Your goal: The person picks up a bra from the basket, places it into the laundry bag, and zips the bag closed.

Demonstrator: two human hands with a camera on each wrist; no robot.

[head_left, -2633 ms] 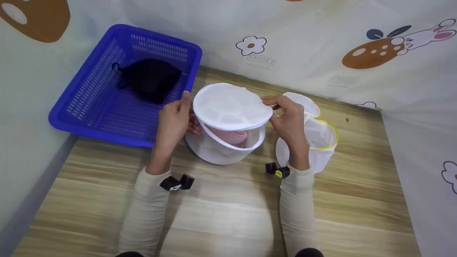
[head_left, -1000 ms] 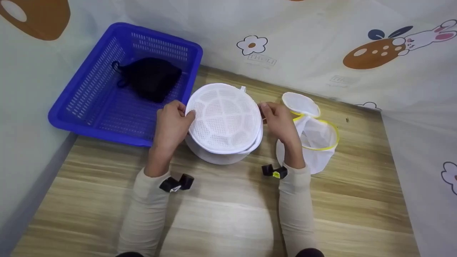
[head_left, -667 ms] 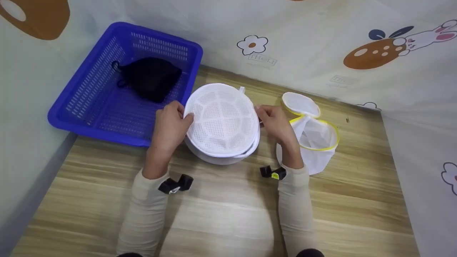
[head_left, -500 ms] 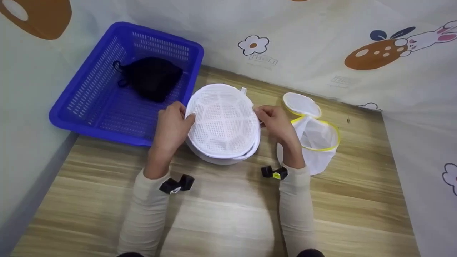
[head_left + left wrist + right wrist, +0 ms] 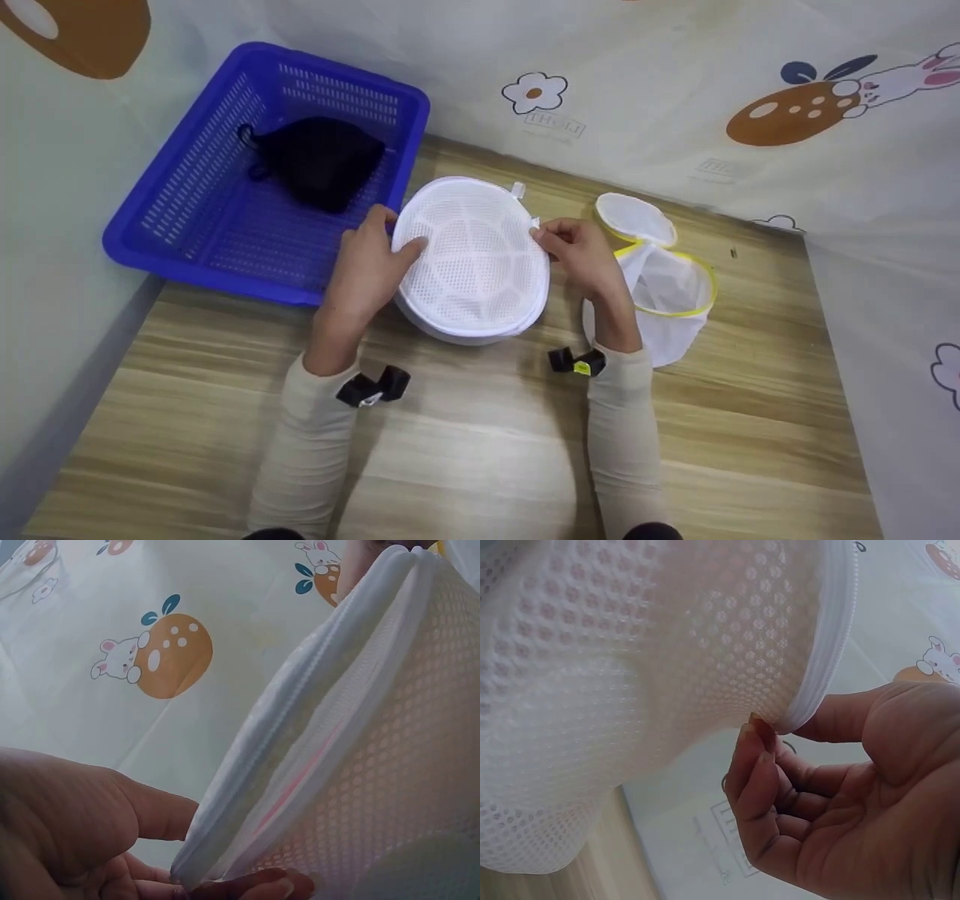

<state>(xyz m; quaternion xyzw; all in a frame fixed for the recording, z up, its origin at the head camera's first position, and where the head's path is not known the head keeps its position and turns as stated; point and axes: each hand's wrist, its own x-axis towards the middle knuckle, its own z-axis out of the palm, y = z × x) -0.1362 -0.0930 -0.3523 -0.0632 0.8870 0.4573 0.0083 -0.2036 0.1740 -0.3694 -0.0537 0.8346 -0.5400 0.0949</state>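
A round white mesh laundry bag [image 5: 472, 259] stands on the table with its lid laid over the top. My left hand [image 5: 367, 262] grips the left rim, thumb over the lid and fingers beneath. On the right side, my right hand [image 5: 589, 255] pinches the zipped edge between thumb and fingers, and a small white tab shows by the fingertips. In the left wrist view a gap runs between lid and rim along the zipper [image 5: 262, 742], with something pink inside. The right wrist view shows the fingertips [image 5: 757, 731] on the bag's edge.
A blue slotted basket [image 5: 202, 277] holding a black cloth item with loops [image 5: 322, 161] stands at the back left, close beside the bag. To the right is a white bag with yellow trim [image 5: 675, 322], its lid folded back. A printed curtain [image 5: 637, 75] rises behind.
The lid has come down over the pink item and lies flatter on the rim. My right hand has shifted left and lower along the edge; the left thumb has slid further onto the lid.
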